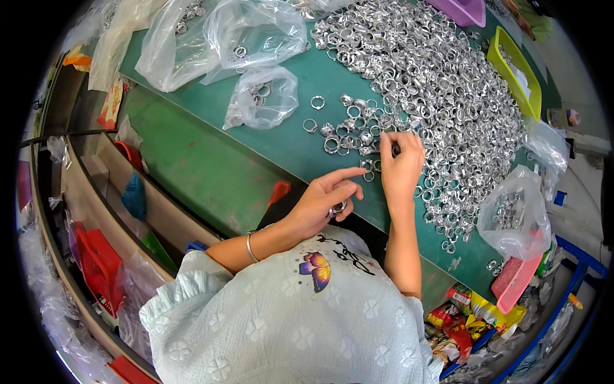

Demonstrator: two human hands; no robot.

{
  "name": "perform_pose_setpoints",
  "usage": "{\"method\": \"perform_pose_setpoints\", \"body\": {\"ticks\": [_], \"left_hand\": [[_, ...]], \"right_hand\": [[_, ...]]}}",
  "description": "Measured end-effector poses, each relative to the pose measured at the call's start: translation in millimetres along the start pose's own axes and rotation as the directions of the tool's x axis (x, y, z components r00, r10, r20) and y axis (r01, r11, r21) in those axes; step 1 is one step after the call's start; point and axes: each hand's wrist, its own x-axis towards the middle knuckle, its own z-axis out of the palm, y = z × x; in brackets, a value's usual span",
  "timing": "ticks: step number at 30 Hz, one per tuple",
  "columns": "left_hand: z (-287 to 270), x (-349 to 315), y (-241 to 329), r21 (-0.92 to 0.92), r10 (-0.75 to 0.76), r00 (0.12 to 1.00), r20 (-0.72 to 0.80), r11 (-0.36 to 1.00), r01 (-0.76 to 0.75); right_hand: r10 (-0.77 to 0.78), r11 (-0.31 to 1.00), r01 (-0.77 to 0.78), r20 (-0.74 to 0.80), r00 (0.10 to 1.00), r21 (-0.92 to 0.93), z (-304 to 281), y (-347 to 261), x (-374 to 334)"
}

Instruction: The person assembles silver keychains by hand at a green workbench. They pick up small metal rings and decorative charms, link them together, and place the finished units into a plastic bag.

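My left hand (323, 200) curls around silver rings (337, 208) while my right hand (403, 165) bends over the small cluster (366, 137) on the green table (281, 142), its hold impossible to tell, and a careless sweep could push that cluster into the big heap (460, 96) alongside.

Up on the wearer's head, the left of two side-by-side fisheyes stares steeply down and forward! Closest to the lens at six o'clock, the pale shirt (281, 333) looms large, seen from above. The left hand (323, 201) sits almost dead centre, the right hand (401, 160) out towards two, both at close range. Beyond them, the green table (288, 137) stretches farther off towards twelve and one. And what a sweep: the wide lens bends the shelving (96, 211) around nine o'clock, black filling the corners.
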Motion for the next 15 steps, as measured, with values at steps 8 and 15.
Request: {"method": "perform_pose_setpoints", "body": {"ticks": [8, 15], "left_hand": [[-5.0, 1.4, 5.2, 0.028, -0.007, 1.0, -0.008, 1.0, 0.007], [8.6, 1.6, 14.2, -0.099, 0.047, 0.991, -0.125, 0.993, -0.06]], "right_hand": [[-0.189, 0.982, 0.188, -0.029, 0.982, -0.025, 8.5, -18.7, 5.2], [-0.283, 0.92, 0.209, 0.189, 0.94, 0.332, -29.2, -25.4, -26.5]]}}
